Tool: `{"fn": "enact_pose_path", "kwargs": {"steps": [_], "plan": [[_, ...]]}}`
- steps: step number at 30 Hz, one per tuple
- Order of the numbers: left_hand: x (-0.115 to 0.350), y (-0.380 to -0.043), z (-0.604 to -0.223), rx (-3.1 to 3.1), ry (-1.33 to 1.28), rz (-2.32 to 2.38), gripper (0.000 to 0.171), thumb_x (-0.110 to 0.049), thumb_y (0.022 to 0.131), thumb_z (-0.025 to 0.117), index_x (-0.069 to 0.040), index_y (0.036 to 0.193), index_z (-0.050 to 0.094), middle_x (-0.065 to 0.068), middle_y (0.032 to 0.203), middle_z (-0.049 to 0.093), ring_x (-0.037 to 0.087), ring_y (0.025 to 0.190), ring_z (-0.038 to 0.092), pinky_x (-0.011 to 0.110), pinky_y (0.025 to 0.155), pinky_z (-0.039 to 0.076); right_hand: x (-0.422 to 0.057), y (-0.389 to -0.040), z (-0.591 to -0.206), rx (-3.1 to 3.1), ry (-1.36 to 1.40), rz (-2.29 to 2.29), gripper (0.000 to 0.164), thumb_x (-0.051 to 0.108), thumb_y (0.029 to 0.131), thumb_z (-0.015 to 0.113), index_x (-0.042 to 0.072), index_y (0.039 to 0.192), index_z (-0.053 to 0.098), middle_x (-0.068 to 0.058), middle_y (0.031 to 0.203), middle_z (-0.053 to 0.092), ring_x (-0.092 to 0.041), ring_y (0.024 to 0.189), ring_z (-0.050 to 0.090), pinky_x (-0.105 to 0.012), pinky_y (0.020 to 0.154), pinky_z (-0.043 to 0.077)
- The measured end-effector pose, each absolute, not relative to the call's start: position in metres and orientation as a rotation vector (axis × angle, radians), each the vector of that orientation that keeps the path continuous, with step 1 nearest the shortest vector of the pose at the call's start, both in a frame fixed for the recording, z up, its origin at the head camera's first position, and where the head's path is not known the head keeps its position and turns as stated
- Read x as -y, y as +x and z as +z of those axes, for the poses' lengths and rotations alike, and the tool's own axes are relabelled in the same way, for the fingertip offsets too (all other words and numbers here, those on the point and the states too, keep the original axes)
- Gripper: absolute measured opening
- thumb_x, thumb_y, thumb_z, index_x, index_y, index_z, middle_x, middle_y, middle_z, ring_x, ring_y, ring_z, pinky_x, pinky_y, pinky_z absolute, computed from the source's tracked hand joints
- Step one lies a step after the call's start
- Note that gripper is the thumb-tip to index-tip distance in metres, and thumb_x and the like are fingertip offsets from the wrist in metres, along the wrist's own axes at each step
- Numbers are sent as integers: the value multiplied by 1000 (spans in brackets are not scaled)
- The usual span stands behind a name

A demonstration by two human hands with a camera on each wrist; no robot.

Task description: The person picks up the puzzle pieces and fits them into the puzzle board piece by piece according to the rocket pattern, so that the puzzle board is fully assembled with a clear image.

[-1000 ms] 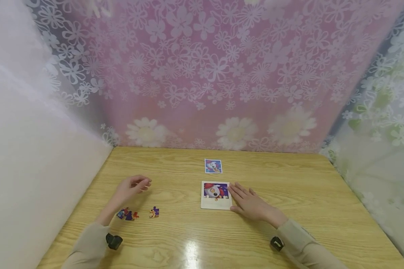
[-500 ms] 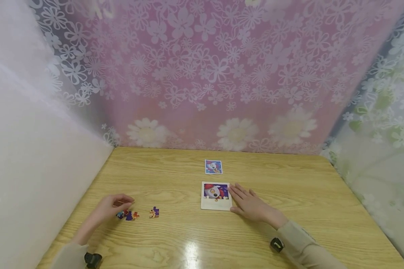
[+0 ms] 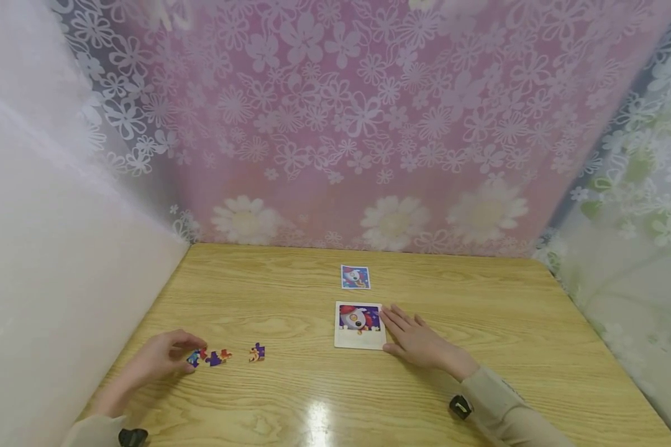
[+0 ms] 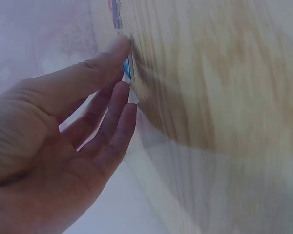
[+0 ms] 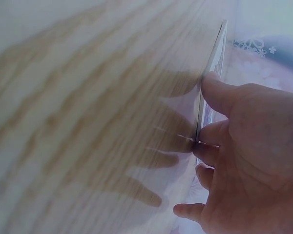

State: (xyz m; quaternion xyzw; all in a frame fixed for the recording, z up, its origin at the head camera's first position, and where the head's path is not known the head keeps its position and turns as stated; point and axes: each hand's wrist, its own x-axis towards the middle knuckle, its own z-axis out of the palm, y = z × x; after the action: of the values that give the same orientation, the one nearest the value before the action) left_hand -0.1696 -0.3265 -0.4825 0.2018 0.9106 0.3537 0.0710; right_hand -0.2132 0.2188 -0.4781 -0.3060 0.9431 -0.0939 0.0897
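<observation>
The left hand (image 3: 164, 357), lower and farther left than half a second ago, pinches a blue piece (image 3: 194, 359), drawn slightly away from the purple piece (image 3: 215, 359); the left wrist view mostly hides it behind the thumb. Another piece (image 3: 257, 352) lies apart on the tabletop (image 3: 291, 397). The right hand's (image 3: 416, 340) straight fingers stay against the board's (image 3: 358, 341) right edge.

There are two bare hands (image 3: 419, 340), one flat white-framed puzzle board (image 3: 360, 341), one small square picture card (image 3: 355, 277), one separate purple-and-yellow jigsaw piece (image 3: 260, 352) and several clustered multicoloured pieces (image 3: 215, 359), too small to count.
</observation>
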Motion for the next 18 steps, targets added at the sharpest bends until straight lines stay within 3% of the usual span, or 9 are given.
{"fn": "enact_pose_path", "kwargs": {"steps": [7,12,18], "plan": [[330,-170,-482,-2798,554,968,33,-12,77,88,-6,106,74,5,101,72,12,87,67,27,75,58,-220,-213,-478,-2806,-912,-289,67,35,107,52,-5,156,30,-22,164,26,-44,151,21,-74,112,23],[331,-169,-482,-2808,490,959,32,-14,77,88,-6,103,73,6,100,70,14,84,66,24,71,57,-220,-213,-479,-2807,-916,-289,67,35,107,52,-5,156,30,-22,164,26,-44,151,21,-74,112,23],[331,-170,-480,-2757,521,985,40,-13,79,86,-4,114,69,8,105,67,16,86,66,25,71,57,-219,-213,-478,-2809,-917,-289,67,35,107,52,-5,156,30,-22,164,26,-44,151,21,-74,112,23]]}}
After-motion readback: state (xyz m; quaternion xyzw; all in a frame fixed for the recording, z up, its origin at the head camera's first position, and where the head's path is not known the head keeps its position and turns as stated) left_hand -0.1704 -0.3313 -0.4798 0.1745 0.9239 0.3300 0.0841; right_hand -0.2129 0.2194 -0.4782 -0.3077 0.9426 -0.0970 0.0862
